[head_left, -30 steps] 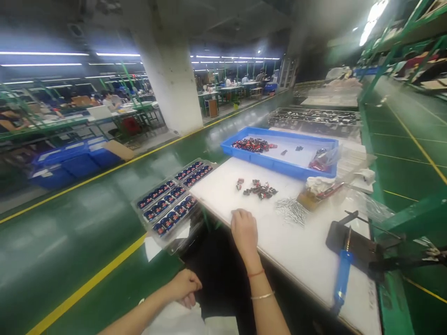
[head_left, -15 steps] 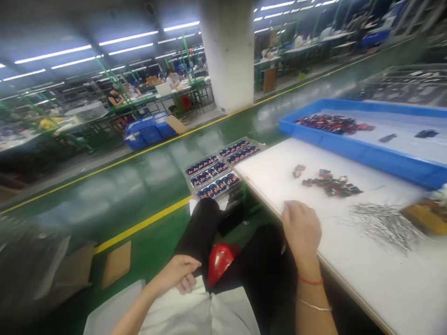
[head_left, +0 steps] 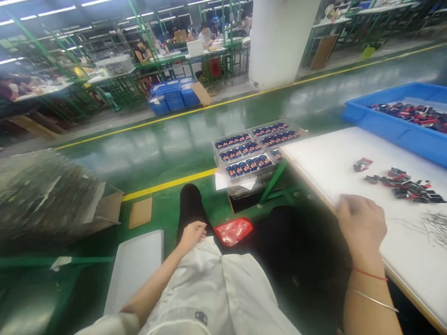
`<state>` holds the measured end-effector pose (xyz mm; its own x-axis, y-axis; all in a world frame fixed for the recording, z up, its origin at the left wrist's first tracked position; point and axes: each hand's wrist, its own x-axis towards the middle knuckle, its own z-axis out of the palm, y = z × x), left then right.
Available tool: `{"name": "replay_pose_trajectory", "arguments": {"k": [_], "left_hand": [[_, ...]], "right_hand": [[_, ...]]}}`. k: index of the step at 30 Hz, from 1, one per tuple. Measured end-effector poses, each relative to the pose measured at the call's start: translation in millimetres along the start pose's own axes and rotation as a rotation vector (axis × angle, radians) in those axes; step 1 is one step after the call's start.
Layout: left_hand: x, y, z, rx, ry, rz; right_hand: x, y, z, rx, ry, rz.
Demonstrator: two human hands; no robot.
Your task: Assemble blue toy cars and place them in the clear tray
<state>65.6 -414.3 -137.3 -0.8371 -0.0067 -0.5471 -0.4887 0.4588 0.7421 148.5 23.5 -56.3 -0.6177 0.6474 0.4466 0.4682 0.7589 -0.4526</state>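
My left hand (head_left: pixel 193 235) rests on my lap over the pale clothing, its fingers curled in, with nothing visible in them. Beside it, between my dark trouser legs, is a shiny red thing (head_left: pixel 234 231) whose kind I cannot tell. At the near edge of the white table (head_left: pixel 321 153) lies my right hand (head_left: pixel 363 225), closed and a little blurred. Its fingertips are turned under, so anything inside is hidden. Just beyond it sits a pile of small black and red parts (head_left: pixel 408 186), with a separate small cluster (head_left: pixel 362 164) to its left. Thin metal pins (head_left: pixel 436 228) lie at the right.
A blue tray (head_left: pixel 394 132) of red and black parts stands on the table's far side. Clear trays of blue packs (head_left: pixel 247 165) are stacked beyond the table corner. A grey-white bin (head_left: pixel 136 270) and wrapped cartons (head_left: pixel 52 190) are on my left. People work at far benches.
My view has turned left and tilted down, so the table and blue tray sit farther right. My left hand stays on my lap and my right hand at the table edge.
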Motion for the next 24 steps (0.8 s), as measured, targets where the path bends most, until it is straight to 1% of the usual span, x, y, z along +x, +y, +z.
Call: {"name": "replay_pose_trajectory", "arguments": {"k": [3, 6, 8, 9, 11, 12, 13, 14, 16, 18, 19, 21, 24], "left_hand": [[18, -3, 2.6, 0.093, -0.046, 0.104], [48, 3, -7.9, 0.189, -0.042, 0.274], [74, 9, -18.6, 0.244, -0.002, 0.387], [89, 11, -23.4, 0.268, 0.021, 0.432], [117, 13, -29.1, 0.318, 0.05, 0.489], [130, 13, -29.9, 0.345, 0.053, 0.504], [142, 11, -29.5, 0.373, 0.049, 0.512], [152, 10, -28.5, 0.401, 0.041, 0.515], [167, 5, -26.8, 0.458, 0.025, 0.514], [178, 0, -28.2, 0.509, 0.017, 0.512], [183, -3, -30.3, 0.531, 0.016, 0.511], [191, -9, -36.3, 0.566, 0.02, 0.503], [204, -17, -44.5, 0.598, 0.024, 0.475]], "right_hand": [[2, -1, -6, -0.026, -0.07, 0.046], [5, -12, -14, -0.085, -0.182, 0.093], [11, -34, -16, -0.09, -0.253, 0.099], [16, -49, -14, -0.08, -0.283, 0.068], [32, -88, -1, -0.072, -0.346, -0.09], [43, -109, 12, -0.095, -0.392, -0.183], [56, -130, 30, -0.154, -0.441, -0.261], [71, -150, 50, -0.232, -0.517, -0.321], [101, -182, 99, -0.283, -0.59, -0.35], [130, -204, 151, -0.348, -0.648, -0.337], [144, -210, 176, -0.384, -0.671, -0.326], [169, -215, 222, -0.456, -0.708, -0.295], [199, -207, 276, -0.569, -0.736, -0.225]]}}
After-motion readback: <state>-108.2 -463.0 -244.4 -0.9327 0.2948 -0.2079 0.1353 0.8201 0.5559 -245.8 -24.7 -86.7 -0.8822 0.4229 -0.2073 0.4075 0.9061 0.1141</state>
